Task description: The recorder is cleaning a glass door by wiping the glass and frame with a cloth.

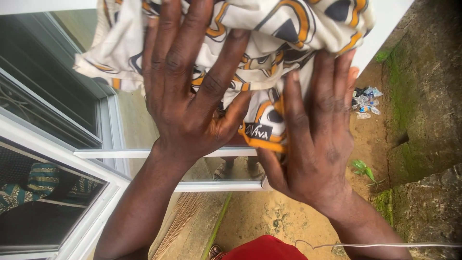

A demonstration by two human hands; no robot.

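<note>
Fingers of both the left hand [187,91] and the right hand [317,130] lie spread flat, pressing a cream, orange-patterned cloth [269,33] against a white window frame [144,153]; even palm pressure would likely keep it from bunching.

2 hands [192,91], 1 patterned cloth [284,29], 1 white window frame [159,153], 1 straw broom [180,216].

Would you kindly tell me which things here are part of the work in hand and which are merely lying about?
In use:
patterned cloth
left hand pressing it
right hand pressing it
white window frame

Lying about:
broom
plastic litter
white cord
</note>
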